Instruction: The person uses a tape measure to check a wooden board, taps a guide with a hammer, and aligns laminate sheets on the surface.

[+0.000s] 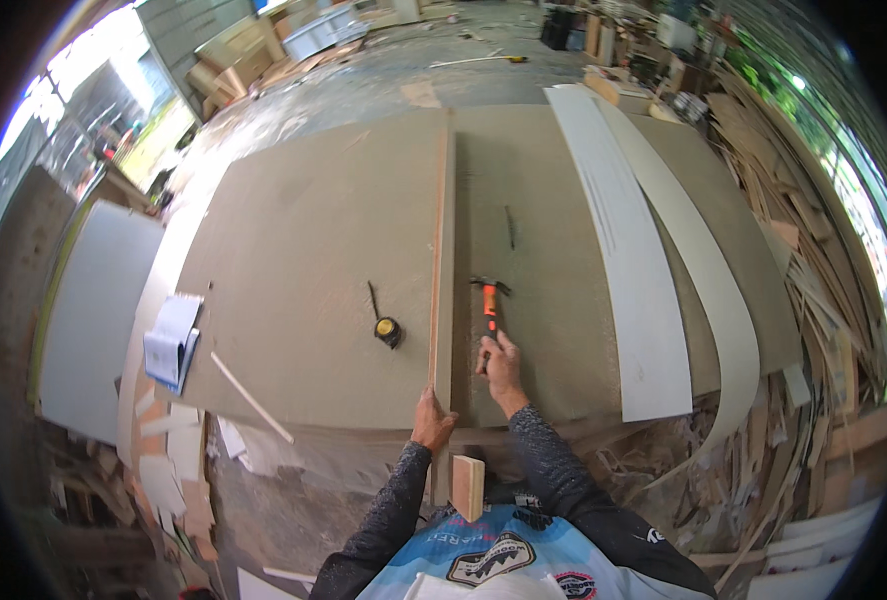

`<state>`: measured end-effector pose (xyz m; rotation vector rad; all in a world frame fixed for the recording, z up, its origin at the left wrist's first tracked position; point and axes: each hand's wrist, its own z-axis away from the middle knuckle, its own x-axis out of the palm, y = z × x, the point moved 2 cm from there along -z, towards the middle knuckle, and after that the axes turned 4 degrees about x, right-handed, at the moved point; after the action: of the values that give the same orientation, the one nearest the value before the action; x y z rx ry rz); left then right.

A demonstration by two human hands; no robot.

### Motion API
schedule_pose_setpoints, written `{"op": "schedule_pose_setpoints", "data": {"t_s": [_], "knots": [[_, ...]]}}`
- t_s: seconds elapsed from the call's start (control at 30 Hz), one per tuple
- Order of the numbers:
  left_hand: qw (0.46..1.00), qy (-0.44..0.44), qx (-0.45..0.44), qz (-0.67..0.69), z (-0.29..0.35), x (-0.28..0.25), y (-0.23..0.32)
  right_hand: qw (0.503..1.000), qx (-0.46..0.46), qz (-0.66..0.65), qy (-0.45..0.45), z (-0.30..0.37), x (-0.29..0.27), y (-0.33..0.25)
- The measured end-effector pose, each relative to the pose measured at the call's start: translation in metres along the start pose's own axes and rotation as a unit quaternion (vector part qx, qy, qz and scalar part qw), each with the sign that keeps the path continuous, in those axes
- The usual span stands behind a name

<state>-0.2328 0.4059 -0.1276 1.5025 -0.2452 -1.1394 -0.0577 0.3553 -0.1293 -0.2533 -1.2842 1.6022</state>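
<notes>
My right hand (500, 368) is closed around the handle of a claw hammer (490, 299), which has a dark head and an orange and black grip. The hammer's head points away from me, over the large brown panel (313, 220). A long narrow wooden plank (445, 240) runs from the far edge of the panel toward my body. Near its close end, my left hand (431, 420) grips the plank. A short wooden piece with a reddish-brown face (467, 487) shows close to my body, just right of the plank.
Left of the plank lie a yellow and black tape measure (387, 331), a thin white strip (251, 396) and an open notebook (171, 340). A dark thin tool (510, 228) rests beyond the hammer. Long pale strips (635, 270) cover the right side. Scrap wood (813, 250) is piled farther right.
</notes>
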Motion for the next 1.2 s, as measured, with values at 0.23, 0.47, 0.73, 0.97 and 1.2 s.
{"op": "schedule_pose_setpoints", "data": {"t_s": [0.23, 0.47, 0.73, 0.97, 1.2], "knots": [[0.999, 0.033, 0.023, -0.002, 0.043, -0.015, -0.004, 1.000, -0.010, 0.012, 0.002, -0.009, -0.024, -0.001], [0.983, -0.046, -0.046, 0.172, 0.103, -0.044, -0.041, 1.000, -0.014, -0.009, 0.025, -0.014, 0.003, -0.021], [0.945, -0.057, -0.119, 0.300, 0.188, -0.038, -0.055, 0.981, -0.042, -0.060, 0.178, -0.045, 0.056, -0.014], [0.959, -0.063, -0.137, 0.242, 0.202, -0.045, -0.055, 0.998, -0.036, 0.049, 0.018, -0.089, 0.059, 0.005], [0.996, -0.061, -0.031, 0.065, 0.191, -0.049, -0.037, 0.987, -0.066, 0.128, 0.073, -0.093, 0.059, 0.011]]}}
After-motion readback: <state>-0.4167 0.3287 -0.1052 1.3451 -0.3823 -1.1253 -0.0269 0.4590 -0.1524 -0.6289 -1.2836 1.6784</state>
